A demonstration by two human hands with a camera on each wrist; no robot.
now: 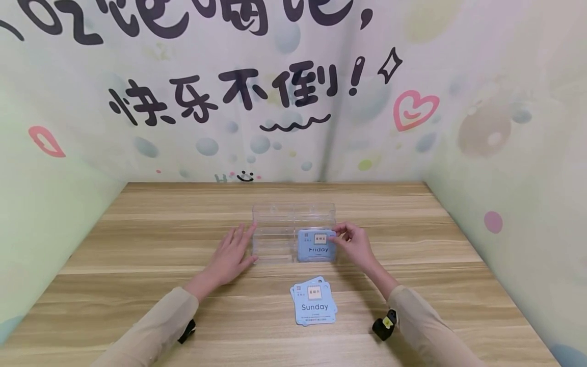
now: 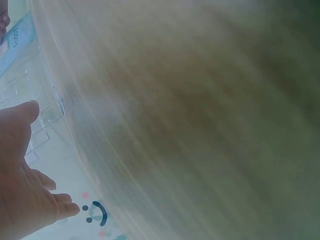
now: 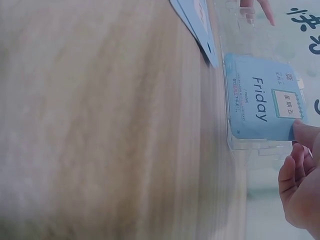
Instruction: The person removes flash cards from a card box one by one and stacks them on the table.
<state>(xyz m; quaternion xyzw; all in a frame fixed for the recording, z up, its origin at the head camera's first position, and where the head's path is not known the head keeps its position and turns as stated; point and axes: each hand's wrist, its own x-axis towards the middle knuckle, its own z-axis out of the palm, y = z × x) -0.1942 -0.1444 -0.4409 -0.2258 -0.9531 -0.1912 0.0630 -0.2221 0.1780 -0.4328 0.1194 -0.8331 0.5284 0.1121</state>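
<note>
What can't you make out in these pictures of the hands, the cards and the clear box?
- Stack of cards: only the top "Sunday" card reads in the head view; it covers the ones beneath.
- Friday card: the small print is too small to read.
- Clear box: its inner dividers are faint in the head view.
- Left hand: cut off by the left wrist view's edge; the table there is blurred.
- Right hand: partly cut off by the right wrist view's edge.

A wooden table (image 1: 137,244) bears a clear organizer (image 1: 275,224) and card stack (image 1: 314,302).
</note>
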